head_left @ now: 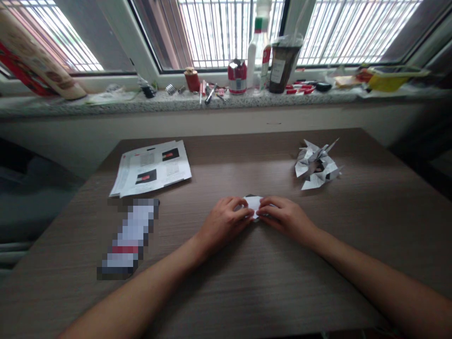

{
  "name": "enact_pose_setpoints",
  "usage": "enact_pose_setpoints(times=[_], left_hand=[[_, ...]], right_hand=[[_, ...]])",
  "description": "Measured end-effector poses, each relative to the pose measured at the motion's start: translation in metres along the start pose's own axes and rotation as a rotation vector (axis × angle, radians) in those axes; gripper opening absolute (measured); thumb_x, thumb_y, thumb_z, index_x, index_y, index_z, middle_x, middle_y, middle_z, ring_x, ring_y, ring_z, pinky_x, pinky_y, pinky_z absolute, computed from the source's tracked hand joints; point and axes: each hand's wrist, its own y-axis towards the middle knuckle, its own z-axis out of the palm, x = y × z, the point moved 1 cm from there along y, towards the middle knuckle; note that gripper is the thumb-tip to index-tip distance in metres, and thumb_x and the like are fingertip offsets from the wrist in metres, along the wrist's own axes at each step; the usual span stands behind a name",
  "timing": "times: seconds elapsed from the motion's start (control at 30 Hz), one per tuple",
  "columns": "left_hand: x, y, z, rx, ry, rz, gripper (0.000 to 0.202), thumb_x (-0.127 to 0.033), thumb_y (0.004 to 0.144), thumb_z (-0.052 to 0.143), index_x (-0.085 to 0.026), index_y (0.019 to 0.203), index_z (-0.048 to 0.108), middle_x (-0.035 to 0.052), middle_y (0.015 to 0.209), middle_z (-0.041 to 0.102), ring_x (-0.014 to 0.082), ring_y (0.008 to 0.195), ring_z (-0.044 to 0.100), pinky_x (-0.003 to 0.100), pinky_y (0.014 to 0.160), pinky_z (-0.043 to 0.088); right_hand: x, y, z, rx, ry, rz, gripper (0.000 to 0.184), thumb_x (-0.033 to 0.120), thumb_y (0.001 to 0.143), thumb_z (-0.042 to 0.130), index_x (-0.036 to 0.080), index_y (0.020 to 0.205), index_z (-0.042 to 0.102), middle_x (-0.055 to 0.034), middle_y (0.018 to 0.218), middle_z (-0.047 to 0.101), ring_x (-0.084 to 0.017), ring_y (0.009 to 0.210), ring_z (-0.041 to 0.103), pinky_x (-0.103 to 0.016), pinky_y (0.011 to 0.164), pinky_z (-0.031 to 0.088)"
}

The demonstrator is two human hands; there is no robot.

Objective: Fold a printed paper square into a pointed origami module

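Note:
Both hands rest on the brown wooden table (247,282) near its middle. My left hand (222,222) and my right hand (284,216) meet fingertip to fingertip over a small folded piece of white paper (253,203), pinching and pressing it against the table. Most of the paper is hidden under the fingers. Both forearms stretch back toward the near edge.
A stack of printed sheets (152,167) lies at the far left, with a blurred-out flat object (129,238) in front of it. A pile of folded paper shapes (317,165) sits at the far right. The windowsill (106,106) holds a can (237,76), bottles and small items.

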Motion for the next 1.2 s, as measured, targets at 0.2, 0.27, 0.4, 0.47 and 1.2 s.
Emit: enact_pose_setpoints(times=[0.2, 0.27, 0.4, 0.47, 1.2], left_hand=[[0.001, -0.001, 0.0, 0.009, -0.023, 0.03, 0.017, -0.034, 0.1, 0.066, -0.028, 0.114, 0.073, 0.0063, 0.115, 0.068, 0.0239, 0.101, 0.064, 0.041, 0.088, 0.052], [0.002, -0.001, 0.001, 0.015, -0.031, 0.018, 0.016, -0.033, 0.101, 0.065, -0.028, 0.114, 0.073, 0.0057, 0.114, 0.069, 0.0236, 0.101, 0.064, 0.041, 0.088, 0.052], [0.002, -0.001, 0.002, 0.008, -0.037, 0.003, 0.014, -0.031, 0.101, 0.064, -0.028, 0.111, 0.074, 0.0055, 0.113, 0.069, 0.0235, 0.1, 0.063, 0.04, 0.088, 0.052], [0.001, -0.001, 0.002, 0.007, -0.033, 0.0, 0.014, -0.03, 0.101, 0.064, -0.027, 0.11, 0.074, 0.0059, 0.112, 0.069, 0.0237, 0.099, 0.063, 0.04, 0.087, 0.052], [0.001, 0.009, -0.001, 0.031, -0.391, -0.247, 0.003, -0.023, 0.097, 0.068, -0.021, 0.098, 0.069, 0.0055, 0.105, 0.067, 0.0218, 0.099, 0.063, 0.038, 0.09, 0.049]], right_hand=[[0.001, 0.0, 0.001, -0.004, -0.01, 0.006, 0.013, 0.025, 0.101, 0.063, 0.024, 0.111, 0.071, -0.0083, 0.115, 0.071, -0.024, 0.105, 0.067, -0.04, 0.088, 0.054], [0.001, 0.0, 0.001, 0.009, -0.012, 0.005, 0.013, 0.026, 0.101, 0.063, 0.024, 0.111, 0.071, -0.0079, 0.115, 0.071, -0.024, 0.105, 0.066, -0.041, 0.089, 0.053], [0.001, 0.002, 0.001, 0.001, -0.01, 0.006, 0.01, 0.027, 0.099, 0.066, 0.024, 0.107, 0.071, -0.0081, 0.112, 0.071, -0.025, 0.104, 0.066, -0.042, 0.088, 0.053], [0.0, 0.002, 0.002, -0.011, 0.011, 0.014, 0.009, 0.025, 0.099, 0.065, 0.023, 0.106, 0.072, -0.008, 0.11, 0.071, -0.025, 0.102, 0.066, -0.042, 0.088, 0.053], [0.002, 0.008, 0.004, -0.06, 0.224, 0.224, 0.004, 0.025, 0.098, 0.067, 0.022, 0.097, 0.069, -0.0055, 0.1, 0.066, -0.02, 0.093, 0.063, -0.034, 0.083, 0.051]])
